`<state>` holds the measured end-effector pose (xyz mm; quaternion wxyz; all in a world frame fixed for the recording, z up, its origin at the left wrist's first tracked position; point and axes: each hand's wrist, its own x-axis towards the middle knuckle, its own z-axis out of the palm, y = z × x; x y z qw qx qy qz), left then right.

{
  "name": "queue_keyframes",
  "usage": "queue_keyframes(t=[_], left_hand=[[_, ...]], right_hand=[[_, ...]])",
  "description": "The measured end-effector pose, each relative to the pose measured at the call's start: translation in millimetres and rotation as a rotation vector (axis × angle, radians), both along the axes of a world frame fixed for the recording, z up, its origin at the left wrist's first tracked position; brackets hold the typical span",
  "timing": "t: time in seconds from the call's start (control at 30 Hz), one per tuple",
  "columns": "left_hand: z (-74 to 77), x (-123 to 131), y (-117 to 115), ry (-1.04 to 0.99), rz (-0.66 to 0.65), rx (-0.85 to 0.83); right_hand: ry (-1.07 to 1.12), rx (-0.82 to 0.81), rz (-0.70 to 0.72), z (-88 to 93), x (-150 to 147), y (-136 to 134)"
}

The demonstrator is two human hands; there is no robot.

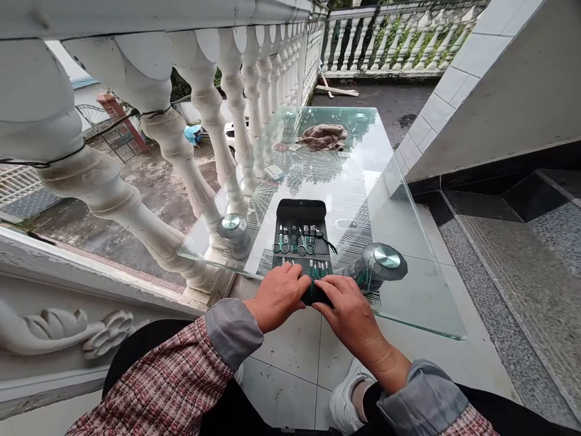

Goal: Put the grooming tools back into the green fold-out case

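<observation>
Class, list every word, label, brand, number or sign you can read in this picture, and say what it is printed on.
No text can be read anywhere.
Open black manicure case with its tools: no legible brand or label.
Small flat packet on the glass table: any print is too small and blurred.
Left hand and right hand cover the case's near edge, hiding anything there.

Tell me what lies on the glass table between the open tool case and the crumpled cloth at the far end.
In the head view, bare glass of the table lies between the tool case and the cloth. A small flat packet sits off to the left, near the railing.
</observation>
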<state>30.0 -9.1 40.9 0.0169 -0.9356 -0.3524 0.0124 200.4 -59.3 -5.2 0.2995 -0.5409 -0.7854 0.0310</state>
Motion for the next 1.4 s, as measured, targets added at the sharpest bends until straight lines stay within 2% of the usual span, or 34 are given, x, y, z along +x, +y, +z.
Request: queue_keyframes(t=[0.2, 0.43, 0.57, 0.67, 0.93, 1.2, 1.27, 1.4], left_hand=[[-1.0, 0.5, 0.2, -0.007, 0.009, 0.007], [-1.4, 0.7, -0.8, -0.021, 0.012, 0.013], [-2.3, -0.7, -1.1, -0.029, 0.008, 0.032], [-2.0, -1.5, -1.4, -0.023, 0.011, 0.036], [0.6, -0.7, -1.9, -0.004, 0.015, 0.030], [1.8, -1.3, -1.2, 0.000, 0.015, 0.011], [1.6, -1.0, -0.7, 0.006, 0.013, 0.009], [0.7, 0.0, 0.5, 0.009, 0.010, 0.003]], right_hand=[[-0.038, 0.005, -0.025, 5.2, -4.4, 6.0], [-0.273, 0.339, 0.128, -0.9, -5.1, 7.4], [-0.293, 0.478, 0.208, 0.5, -4.0, 6.6], [-0.273, 0.521, 0.245, 2.4, -2.1, 6.1], [-0.209, 0.521, 0.332, 0.3, 3.4, -5.1], [-0.129, 0.454, 0.358, 13.3, 18.0, -33.2], [-0.120, 0.424, 0.334, 12.0, 19.8, -35.5], [-0.172, 0.384, 0.201, 2.1, 13.7, -28.3]])
